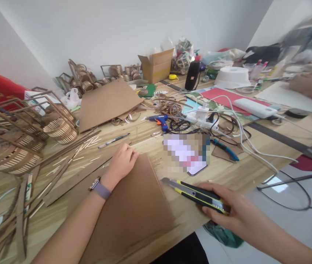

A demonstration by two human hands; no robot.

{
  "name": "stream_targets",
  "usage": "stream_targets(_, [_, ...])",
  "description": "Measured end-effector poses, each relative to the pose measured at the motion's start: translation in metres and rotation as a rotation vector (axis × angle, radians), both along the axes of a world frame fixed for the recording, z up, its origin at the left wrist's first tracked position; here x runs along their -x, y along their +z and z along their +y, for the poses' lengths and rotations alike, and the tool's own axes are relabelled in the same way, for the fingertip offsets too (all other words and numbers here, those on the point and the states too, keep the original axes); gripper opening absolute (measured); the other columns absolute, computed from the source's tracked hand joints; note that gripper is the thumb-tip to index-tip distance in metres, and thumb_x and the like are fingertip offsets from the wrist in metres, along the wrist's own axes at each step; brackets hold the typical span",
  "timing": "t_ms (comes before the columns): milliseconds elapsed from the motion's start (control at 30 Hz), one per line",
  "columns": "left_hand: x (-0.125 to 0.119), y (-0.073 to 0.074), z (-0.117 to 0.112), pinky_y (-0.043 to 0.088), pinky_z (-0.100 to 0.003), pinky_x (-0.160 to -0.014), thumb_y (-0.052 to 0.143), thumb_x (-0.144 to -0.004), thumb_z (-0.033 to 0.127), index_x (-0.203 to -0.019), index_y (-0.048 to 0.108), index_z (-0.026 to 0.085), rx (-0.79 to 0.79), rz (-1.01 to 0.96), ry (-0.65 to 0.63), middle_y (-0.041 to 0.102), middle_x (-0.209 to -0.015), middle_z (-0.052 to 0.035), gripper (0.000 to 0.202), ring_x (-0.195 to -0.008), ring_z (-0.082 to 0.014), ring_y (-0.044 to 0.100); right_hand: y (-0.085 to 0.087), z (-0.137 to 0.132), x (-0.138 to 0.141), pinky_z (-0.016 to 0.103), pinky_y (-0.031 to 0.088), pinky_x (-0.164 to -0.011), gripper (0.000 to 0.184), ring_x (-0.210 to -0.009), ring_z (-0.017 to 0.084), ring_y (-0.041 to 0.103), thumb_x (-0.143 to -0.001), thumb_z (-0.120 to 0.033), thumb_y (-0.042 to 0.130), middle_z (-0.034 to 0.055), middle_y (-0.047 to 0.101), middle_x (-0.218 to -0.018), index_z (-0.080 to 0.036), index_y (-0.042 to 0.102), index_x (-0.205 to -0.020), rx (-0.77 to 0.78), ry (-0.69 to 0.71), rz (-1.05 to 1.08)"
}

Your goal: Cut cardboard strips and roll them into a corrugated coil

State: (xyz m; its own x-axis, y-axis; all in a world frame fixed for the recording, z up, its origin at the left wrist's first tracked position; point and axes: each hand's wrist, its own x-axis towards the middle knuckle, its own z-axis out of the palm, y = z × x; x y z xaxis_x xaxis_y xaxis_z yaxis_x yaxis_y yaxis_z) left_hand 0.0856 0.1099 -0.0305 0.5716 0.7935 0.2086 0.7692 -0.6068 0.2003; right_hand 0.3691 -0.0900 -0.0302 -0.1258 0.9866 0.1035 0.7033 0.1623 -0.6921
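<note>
- Presently, the cardboard sheet (pixel 134 209) lay flat on the table (pixel 142 139), between 6 and 7 o'clock in my view.
- My left hand (pixel 121 161) rested at the sheet's 12 o'clock, fingers close together and loosely bent, gripping nothing.
- My right hand (pixel 238 212) was closed around the utility knife (pixel 197 196), at the sheet's 3 o'clock; its blade end pointed towards 10 o'clock, near the sheet's edge. Contact: could not tell.
- Risk: the sheet might pivot under a push, since only its far end was held.
- Risk: the blade could nick my left fingers if it slipped towards 11 o'clock.
- Risk: an overrun towards 1 o'clock could scratch what was probably a phone (pixel 197 170).
- Appearance: plain brown, matt, smooth, with a straight, paler right edge; I made out no drawn lines.
</note>
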Motion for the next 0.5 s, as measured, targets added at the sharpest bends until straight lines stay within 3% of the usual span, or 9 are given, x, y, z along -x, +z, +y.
stream_targets(300, [0.002, 0.001, -0.01, 0.047, -0.04, -0.083, 0.04, -0.099, 0.034, -0.085, 0.061, 0.016, 0.022, 0.049, -0.006, 0.06, -0.092, -0.0098, 0.03, -0.091, -0.0257, 0.057, 0.0, 0.001, -0.002, 0.035, 0.06, -0.076, 0.033, -0.086, 0.023, 0.069, -0.084, -0.02, 0.055, 0.0078, 0.069, -0.096, -0.024, 0.065, -0.116, -0.096, 0.011, -0.077])
stream_targets(500, [-0.006, 0.0, -0.006, 0.046, -0.037, -0.078, 0.034, -0.1, 0.032, -0.08, 0.052, 0.019, 0.07, 0.077, -0.005, 0.062, -0.086, -0.0087, 0.03, -0.085, -0.0252, 0.06, -0.006, -0.006, -0.005, 0.035, 0.061, -0.076, 0.038, -0.095, 0.026, 0.069, -0.084, -0.021, 0.056, 0.0112, 0.069, -0.109, -0.023, 0.063, -0.121, -0.157, -0.007, -0.181])
